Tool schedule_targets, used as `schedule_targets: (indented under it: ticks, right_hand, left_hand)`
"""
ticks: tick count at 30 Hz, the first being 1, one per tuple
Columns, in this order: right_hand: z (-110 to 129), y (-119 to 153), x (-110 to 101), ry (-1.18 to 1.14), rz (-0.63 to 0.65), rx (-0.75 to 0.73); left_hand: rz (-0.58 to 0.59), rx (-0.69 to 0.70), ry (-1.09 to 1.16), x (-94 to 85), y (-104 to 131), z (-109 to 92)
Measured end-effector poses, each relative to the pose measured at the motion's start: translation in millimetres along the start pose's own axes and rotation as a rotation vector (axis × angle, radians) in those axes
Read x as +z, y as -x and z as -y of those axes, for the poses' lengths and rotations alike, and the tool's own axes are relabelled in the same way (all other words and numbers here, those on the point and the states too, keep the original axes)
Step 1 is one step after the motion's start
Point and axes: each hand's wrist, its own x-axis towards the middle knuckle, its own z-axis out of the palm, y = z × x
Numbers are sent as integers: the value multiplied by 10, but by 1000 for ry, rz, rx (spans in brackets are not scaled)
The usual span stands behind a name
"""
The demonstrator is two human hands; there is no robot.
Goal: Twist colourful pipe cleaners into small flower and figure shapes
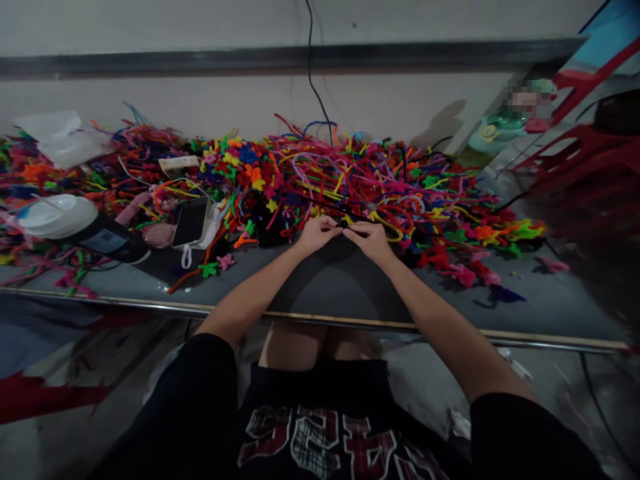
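Observation:
My left hand [319, 235] and my right hand [369, 239] meet above the grey table at the front of the pile. Between their pinched fingertips is a small black piece [343, 225], seemingly bent pipe cleaner; its exact shape is too small and dark to tell. Both hands are closed on it, thumbs toward each other. Just beyond them spreads a large heap of coloured pipe cleaners [320, 170], some straight, some twisted into flowers. A yellow pipe cleaner [395, 233] loops beside my right hand.
On the left lie a dark cup with a white lid [63, 217], a phone [193, 222] and a pink round item [159, 235]. Finished-looking pipe cleaner flowers [465, 270] lie at right. The table's front edge [345, 320] runs before my lap. Red chairs [575, 157] stand at right.

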Motion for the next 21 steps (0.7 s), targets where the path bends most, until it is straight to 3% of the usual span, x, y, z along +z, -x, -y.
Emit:
schedule_targets:
  ticks: [5,8,11,21]
  right_hand:
    - [-15,-31,-7,5,-17,34]
    - [-68,-52,-2,50,-39,77]
    - [-88,-60,-2,133,-1,68]
    - [-36,-67,-13,197,142,36]
  left_hand:
    - [32,96,-47,-3,54,-33]
    - [-34,210,-193,-9,109,-88]
    - [-109,301,-364,-13,134,-111]
    - [-47,389,-562,-34,72,-31]
